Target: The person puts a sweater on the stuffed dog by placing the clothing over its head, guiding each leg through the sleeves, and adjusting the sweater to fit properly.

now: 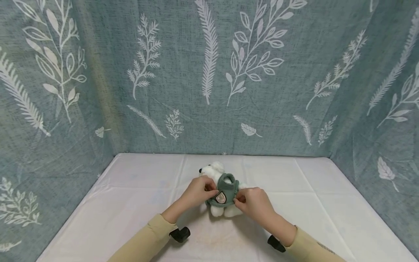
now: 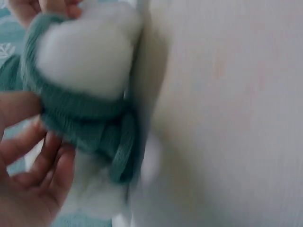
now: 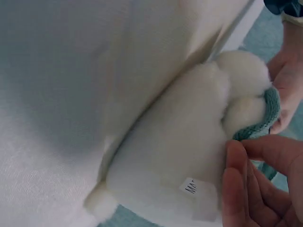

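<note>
A white plush animal (image 1: 214, 171) with a black nose lies on its side on the table, its head toward the far left. Around its body sits a green knitted doll vest (image 1: 228, 189) with a shield-shaped patch (image 1: 220, 197). My left hand (image 1: 200, 191) pinches the vest near the neck end, beside the patch. At the other end my right hand (image 1: 256, 203) pinches the hem between thumb and fingers. The right wrist view shows the plush's bare white rump, a small tail (image 3: 100, 202) and a white label (image 3: 193, 187). Green knit (image 2: 90, 111) bunches near the left fingers.
A white cloth covers the table (image 1: 147, 182), with fold creases across it. Green-grey curtains (image 1: 183, 72) with white leaf prints stand behind and at both sides. Black wrist devices (image 1: 180, 234) are strapped near both beige sleeves.
</note>
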`<state>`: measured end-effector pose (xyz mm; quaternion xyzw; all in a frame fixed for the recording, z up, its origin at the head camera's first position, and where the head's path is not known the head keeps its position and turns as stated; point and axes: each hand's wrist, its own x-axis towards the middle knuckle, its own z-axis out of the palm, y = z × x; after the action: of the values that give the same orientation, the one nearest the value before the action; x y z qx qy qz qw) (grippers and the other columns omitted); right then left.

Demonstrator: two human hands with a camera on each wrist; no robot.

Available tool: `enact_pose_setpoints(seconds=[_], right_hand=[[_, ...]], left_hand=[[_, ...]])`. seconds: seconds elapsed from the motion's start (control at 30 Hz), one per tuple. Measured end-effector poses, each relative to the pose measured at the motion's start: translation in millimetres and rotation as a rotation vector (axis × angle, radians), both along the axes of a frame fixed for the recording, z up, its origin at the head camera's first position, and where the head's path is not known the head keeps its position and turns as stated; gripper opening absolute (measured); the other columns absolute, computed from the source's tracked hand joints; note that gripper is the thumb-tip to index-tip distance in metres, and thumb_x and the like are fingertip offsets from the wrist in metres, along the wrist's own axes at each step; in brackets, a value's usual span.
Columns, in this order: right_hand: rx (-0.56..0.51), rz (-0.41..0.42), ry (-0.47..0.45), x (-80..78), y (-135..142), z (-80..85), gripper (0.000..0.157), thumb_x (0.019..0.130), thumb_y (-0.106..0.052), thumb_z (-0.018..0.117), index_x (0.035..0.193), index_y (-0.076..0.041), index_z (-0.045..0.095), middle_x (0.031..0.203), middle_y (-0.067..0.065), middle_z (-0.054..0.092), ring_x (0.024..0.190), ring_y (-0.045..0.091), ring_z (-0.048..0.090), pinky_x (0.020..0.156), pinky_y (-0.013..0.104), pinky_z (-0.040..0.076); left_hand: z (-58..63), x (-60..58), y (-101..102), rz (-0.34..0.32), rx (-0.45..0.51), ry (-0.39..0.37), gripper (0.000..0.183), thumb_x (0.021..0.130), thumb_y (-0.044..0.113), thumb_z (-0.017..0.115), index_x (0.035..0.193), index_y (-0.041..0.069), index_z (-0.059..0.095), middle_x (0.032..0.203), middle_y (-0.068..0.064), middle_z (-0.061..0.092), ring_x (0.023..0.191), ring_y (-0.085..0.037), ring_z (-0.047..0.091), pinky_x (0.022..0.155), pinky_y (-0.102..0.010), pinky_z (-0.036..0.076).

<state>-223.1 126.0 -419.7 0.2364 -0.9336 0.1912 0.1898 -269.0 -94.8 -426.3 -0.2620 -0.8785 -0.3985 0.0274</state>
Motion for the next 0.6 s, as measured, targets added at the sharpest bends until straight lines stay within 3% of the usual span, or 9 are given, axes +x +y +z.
enact_pose_setpoints(seconds=[0.17,0.3,0.47,0.6], right_hand=[[-0.083,-0.019,-0.161,0.7,1,9.7,0.007,0.082,-0.015,0.073,0.075,-0.015,0.072,0.064,-0.008,0.067,0.053,-0.001,0.057,0.049,0.014,0.044],[-0.157,-0.037,-0.344,1.2,6,30.3,0.01,0.086,-0.016,0.069,0.078,-0.011,0.073,0.062,-0.006,0.066,0.052,0.007,0.061,0.047,0.02,0.046],[-0.26,-0.075,-0.376,-12.7,12,56.0,0.009,0.087,-0.017,0.068,0.083,-0.011,0.073,0.065,-0.005,0.067,0.06,0.013,0.065,0.054,0.025,0.05],[-0.415,-0.011,-0.458,-32.9,15,60.8,0.012,0.088,-0.016,0.068,0.094,-0.008,0.073,0.078,0.003,0.072,0.07,0.014,0.068,0.065,0.03,0.056]], left_hand=[[1.4,1.8,5,0.081,0.095,-0.076,0.005,0.085,0.016,0.07,0.081,0.013,0.068,0.076,0.003,0.063,0.067,-0.008,0.055,0.059,-0.023,0.047],[7.8,3.6,8,0.124,0.174,-0.153,0.007,0.085,0.015,0.07,0.088,0.01,0.067,0.081,-0.001,0.064,0.07,-0.01,0.056,0.061,-0.026,0.048],[16.6,7.7,12,0.185,0.261,-0.163,0.012,0.083,0.013,0.072,0.091,0.008,0.063,0.084,-0.004,0.063,0.069,-0.012,0.054,0.061,-0.026,0.047],[20.1,10.5,14,0.194,0.315,-0.169,0.012,0.082,0.013,0.073,0.087,0.008,0.064,0.08,-0.003,0.063,0.068,-0.012,0.054,0.06,-0.025,0.046]])
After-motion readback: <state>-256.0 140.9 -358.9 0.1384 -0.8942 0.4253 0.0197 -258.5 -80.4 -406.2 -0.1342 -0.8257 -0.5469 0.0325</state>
